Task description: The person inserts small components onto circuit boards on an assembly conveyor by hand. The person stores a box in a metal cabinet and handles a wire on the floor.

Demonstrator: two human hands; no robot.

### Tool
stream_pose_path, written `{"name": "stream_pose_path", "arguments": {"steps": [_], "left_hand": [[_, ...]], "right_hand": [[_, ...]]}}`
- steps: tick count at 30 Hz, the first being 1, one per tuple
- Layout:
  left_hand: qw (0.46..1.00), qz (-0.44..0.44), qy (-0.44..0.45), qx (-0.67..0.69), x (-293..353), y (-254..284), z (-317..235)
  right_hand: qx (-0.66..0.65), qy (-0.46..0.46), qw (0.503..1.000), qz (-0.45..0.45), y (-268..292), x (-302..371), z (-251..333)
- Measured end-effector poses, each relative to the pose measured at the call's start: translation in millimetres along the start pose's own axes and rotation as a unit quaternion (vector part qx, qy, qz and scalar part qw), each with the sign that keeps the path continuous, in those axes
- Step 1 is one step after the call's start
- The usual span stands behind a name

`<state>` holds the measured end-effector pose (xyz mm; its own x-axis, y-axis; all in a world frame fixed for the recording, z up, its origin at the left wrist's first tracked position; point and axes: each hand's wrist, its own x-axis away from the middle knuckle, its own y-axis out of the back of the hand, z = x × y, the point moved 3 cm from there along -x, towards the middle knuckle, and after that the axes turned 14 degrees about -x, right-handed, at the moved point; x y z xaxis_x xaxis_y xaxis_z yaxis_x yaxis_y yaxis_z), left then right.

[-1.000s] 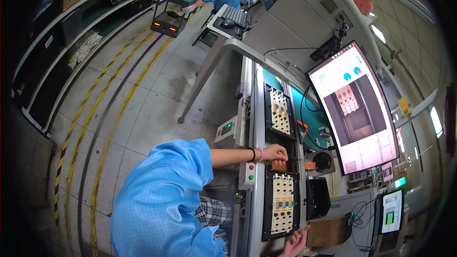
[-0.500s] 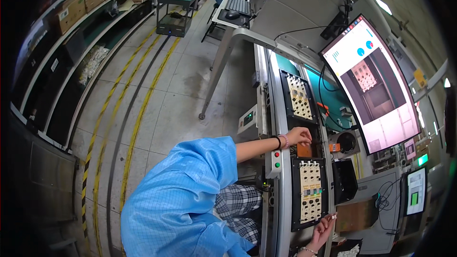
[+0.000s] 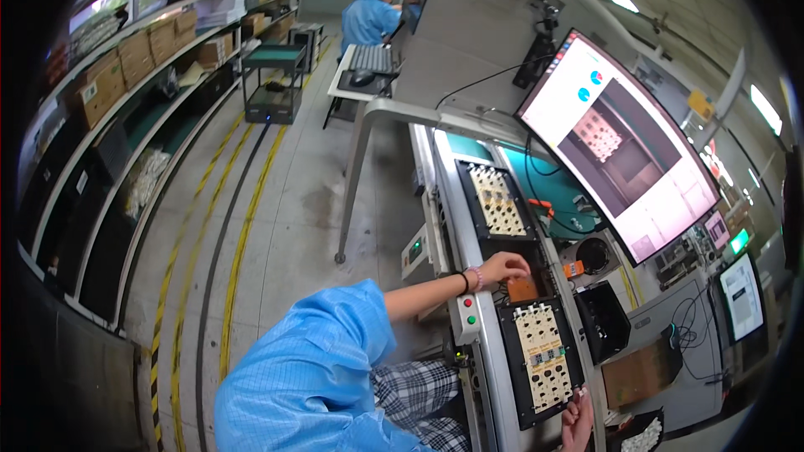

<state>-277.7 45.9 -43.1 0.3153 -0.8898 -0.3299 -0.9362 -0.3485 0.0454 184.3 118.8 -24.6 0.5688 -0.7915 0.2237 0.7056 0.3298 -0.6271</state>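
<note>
Left hand: the left hand (image 3: 505, 267) hovers at the gap between the two panels, fingers curled loosely; whether they pinch anything, or touch the block below, I cannot tell.
Right hand: the right hand (image 3: 578, 422) is at the near right corner of the near panel, fingers bent; its wrist is cut off by the lower edge. Something tiny and pale may be at the fingertips, too small to be sure.
Near panel: the near panel (image 3: 540, 343), cream with dark and pale parts and a green piece, lies in a black frame on the counter (image 3: 492, 360), between the hands.
Far panel: the far panel (image 3: 497, 201), similar, sits in its own black frame beyond the left hand.
Brown block: the brown block (image 3: 523, 290) lies between the frames, partly covered by the left hand.
Black bin: the black bin (image 3: 605, 318) stands right of the near panel; its contents are too dark to make out.
White pieces: a dark container at the near right holds small white pieces (image 3: 643, 438), cut off below.
Shelf: the shelf (image 3: 126, 130) at far left carries cardboard boxes (image 3: 109, 88), contents hidden.
</note>
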Motion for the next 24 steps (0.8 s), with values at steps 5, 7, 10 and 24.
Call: {"name": "stream_pose_path", "arguments": {"steps": [5, 7, 10, 24], "left_hand": [[0.999, 0.009, 0.01, -0.03, 4.3, 0.0, -9.8], [0.999, 0.007, 0.017, -0.04, 4.9, -0.1, -11.0], [0.999, 0.004, 0.023, -0.045, 7.9, -0.3, -11.0], [0.981, -0.008, 0.098, -0.164, -6.1, -25.1, -21.0]], "right_hand": [[0.005, 0.008, 1.0, 0.005, 11.3, 1.0, 2.3], [-0.022, 0.01, 1.0, 0.002, 14.2, 1.1, 3.6], [0.058, 0.011, 0.997, 0.046, 1.6, 12.7, 1.3], [0.382, 0.227, 0.896, -0.011, -7.0, 33.8, 32.0]]}}
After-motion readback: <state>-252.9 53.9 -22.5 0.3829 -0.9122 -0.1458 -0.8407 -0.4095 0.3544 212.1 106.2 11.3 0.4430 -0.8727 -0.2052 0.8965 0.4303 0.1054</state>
